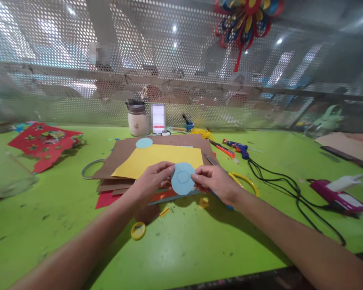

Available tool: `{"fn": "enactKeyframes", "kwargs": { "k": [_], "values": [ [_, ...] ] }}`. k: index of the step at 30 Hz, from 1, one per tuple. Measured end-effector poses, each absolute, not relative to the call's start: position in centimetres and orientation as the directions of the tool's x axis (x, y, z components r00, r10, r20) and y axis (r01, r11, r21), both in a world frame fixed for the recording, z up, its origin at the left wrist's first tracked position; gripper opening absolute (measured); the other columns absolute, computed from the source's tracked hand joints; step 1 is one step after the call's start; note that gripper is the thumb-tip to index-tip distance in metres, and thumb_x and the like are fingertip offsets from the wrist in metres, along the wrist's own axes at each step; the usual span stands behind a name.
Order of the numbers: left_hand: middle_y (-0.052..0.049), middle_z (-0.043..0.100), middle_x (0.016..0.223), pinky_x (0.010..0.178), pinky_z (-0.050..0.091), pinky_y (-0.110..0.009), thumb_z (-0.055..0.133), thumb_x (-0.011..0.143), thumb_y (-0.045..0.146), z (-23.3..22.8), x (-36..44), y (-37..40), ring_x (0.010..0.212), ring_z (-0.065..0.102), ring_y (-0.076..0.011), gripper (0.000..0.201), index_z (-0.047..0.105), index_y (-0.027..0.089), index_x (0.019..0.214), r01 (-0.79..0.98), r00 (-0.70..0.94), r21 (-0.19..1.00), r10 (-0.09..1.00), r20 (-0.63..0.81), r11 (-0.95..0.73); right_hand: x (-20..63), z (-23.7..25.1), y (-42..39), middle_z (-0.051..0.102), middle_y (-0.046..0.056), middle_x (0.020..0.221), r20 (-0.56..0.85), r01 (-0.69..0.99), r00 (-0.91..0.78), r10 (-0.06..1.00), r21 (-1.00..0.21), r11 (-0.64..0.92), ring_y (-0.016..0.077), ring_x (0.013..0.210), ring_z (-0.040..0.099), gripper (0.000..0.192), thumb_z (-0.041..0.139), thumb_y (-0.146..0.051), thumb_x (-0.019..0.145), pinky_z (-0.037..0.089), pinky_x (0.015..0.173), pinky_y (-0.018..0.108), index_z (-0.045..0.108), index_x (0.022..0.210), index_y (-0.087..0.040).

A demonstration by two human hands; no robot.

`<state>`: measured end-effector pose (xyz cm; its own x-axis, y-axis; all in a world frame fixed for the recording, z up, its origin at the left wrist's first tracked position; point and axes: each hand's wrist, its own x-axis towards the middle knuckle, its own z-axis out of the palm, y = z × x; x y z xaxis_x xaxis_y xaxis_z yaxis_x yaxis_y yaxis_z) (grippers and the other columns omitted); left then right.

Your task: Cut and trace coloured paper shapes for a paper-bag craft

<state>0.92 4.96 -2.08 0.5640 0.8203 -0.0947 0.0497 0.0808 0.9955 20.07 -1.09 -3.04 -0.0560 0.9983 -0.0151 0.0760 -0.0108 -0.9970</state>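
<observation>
A light blue paper disc with a smaller circle drawn in its middle is held up between both hands above a stack of paper sheets. My left hand pinches its left edge and my right hand pinches its right edge. Under the disc lies a yellow sheet on top of brown sheets and a red sheet. A second light blue disc rests on the brown sheet behind. Yellow-handled scissors lie just behind my right hand.
On the green table are a yellow tape roll, a blue glue gun with a black cable, an orange cutter, a red cut-out sheet, a cream bottle and a purple tool. A perforated metal wall stands behind.
</observation>
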Motion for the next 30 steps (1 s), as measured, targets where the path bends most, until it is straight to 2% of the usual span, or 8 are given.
{"fn": "enactKeyframes", "kwargs": {
  "k": [3, 6, 11, 18, 25, 30],
  "values": [
    [0.0, 0.057, 0.063, 0.06, 0.039, -0.025, 0.064, 0.077, 0.039, -2.1, 0.9, 5.1, 0.061, 0.05, -0.0121, 0.027, 0.06, 0.013, 0.073, 0.097, 0.576, 0.994, 0.811, -0.101, 0.054, 20.4, -3.4, -1.0, 0.06, -0.001, 0.06, 0.005, 0.064, -0.032, 0.999, -0.998, 0.007, 0.0085, 0.048, 0.047, 0.03, 0.068, -0.044, 0.071, 0.036, 0.047, 0.023, 0.061, 0.069, -0.015],
    [0.002, 0.056, 0.058, 0.058, 0.036, -0.025, 0.067, 0.074, 0.036, -2.2, 0.8, 5.1, 0.056, 0.046, -0.0107, 0.025, 0.06, 0.013, 0.069, 0.128, 0.58, 0.991, 0.809, -0.098, 0.028, 20.6, -3.8, -0.8, 0.058, -0.002, 0.058, 0.014, 0.058, -0.016, 1.0, -0.998, 0.015, 0.008, 0.047, 0.045, 0.029, 0.068, -0.044, 0.07, 0.035, 0.047, 0.023, 0.061, 0.069, -0.015],
    [0.003, 0.055, 0.057, 0.057, 0.035, -0.024, 0.067, 0.074, 0.037, -2.4, 0.7, 5.2, 0.055, 0.045, -0.01, 0.025, 0.061, 0.013, 0.069, 0.132, 0.586, 0.991, 0.805, -0.09, 0.014, 20.6, -3.9, -0.7, 0.058, -0.002, 0.059, 0.031, 0.072, 0.002, 1.0, -0.997, 0.031, 0.009, 0.048, 0.046, 0.029, 0.067, -0.044, 0.072, 0.036, 0.047, 0.023, 0.063, 0.074, -0.015],
    [-0.001, 0.061, 0.064, 0.061, 0.039, -0.026, 0.066, 0.075, 0.04, -2.4, 0.5, 5.4, 0.061, 0.051, -0.0122, 0.027, 0.062, 0.013, 0.073, 0.102, 0.599, 0.994, 0.795, -0.099, 0.047, 21.1, -3.6, -0.7, 0.06, 0.001, 0.064, 0.152, 0.173, 0.106, 0.983, -0.976, 0.133, 0.0111, 0.05, 0.048, 0.028, 0.058, -0.043, 0.08, 0.038, 0.047, 0.024, 0.063, 0.079, -0.016],
    [-0.002, 0.063, 0.066, 0.064, 0.041, -0.026, 0.067, 0.076, 0.037, -2.1, 0.5, 5.1, 0.064, 0.055, -0.0136, 0.024, 0.063, 0.014, 0.072, 0.079, 0.591, 0.992, 0.797, -0.123, 0.095, 21.2, -3.6, -0.8, 0.055, -0.001, 0.056, 0.283, 0.336, 0.194, 0.939, -0.919, 0.207, 0.0138, 0.053, 0.049, 0.02, 0.059, -0.035, 0.08, 0.039, 0.052, 0.026, 0.064, 0.075, -0.017],
    [-0.003, 0.063, 0.066, 0.063, 0.041, -0.026, 0.067, 0.077, 0.036, -2.1, 0.4, 5.2, 0.064, 0.056, -0.0137, 0.022, 0.064, 0.014, 0.072, 0.057, 0.596, 0.992, 0.793, -0.127, 0.115, 21.2, -3.6, -0.8, 0.057, 0.001, 0.06, 0.313, 0.395, 0.192, 0.93, -0.892, 0.219, 0.0156, 0.057, 0.053, 0.02, 0.057, -0.035, 0.08, 0.043, 0.055, 0.027, 0.063, 0.072, -0.017]
  ]
}}
